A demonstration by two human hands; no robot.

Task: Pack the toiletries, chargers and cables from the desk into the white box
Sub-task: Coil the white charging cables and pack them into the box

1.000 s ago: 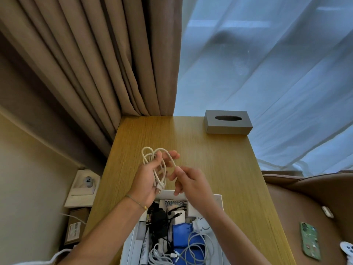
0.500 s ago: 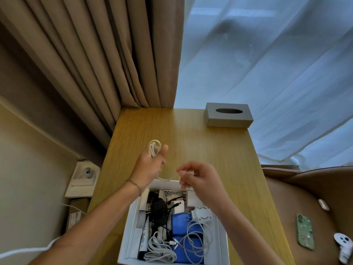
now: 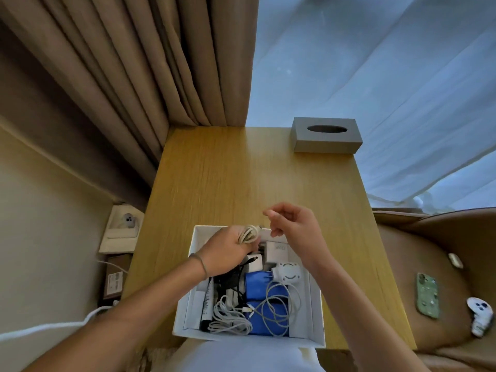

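— Well, what is the head view showing by the white box (image 3: 315, 312)?

— It is sitting at the near edge of the wooden counter (image 3: 222, 183). The left hand (image 3: 228, 252) is reaching over the box's far left corner, its fingers curling round a coiled white cable (image 3: 249, 234) and gripping it just above the box's contents.

— And the right hand (image 3: 292, 226)?

— That one is hovering over the far rim of the box, just beside the coil. Its fingers are loosely bent, with the forefinger and thumb close together; whether they are pinching the cable's end is too blurred to tell.

— What is lying inside the box?

— A blue pouch (image 3: 257, 287) is lying in the middle, with loose grey cables (image 3: 276, 304) looping over it. A round white charger (image 3: 288, 273) is sitting at the pouch's far right corner, a white adapter block (image 3: 276, 251) is standing beyond that, and black cords (image 3: 228, 280) are tangling beside a tube (image 3: 208, 304) along the left side.

— Anything else around?

— A grey tissue box (image 3: 326, 135) is standing at the far right corner of the counter, well apart from the hands. A green phone (image 3: 427, 295) is lying on the brown chair seat (image 3: 402, 264) to the right, and beige curtains (image 3: 134, 63) are hanging behind.
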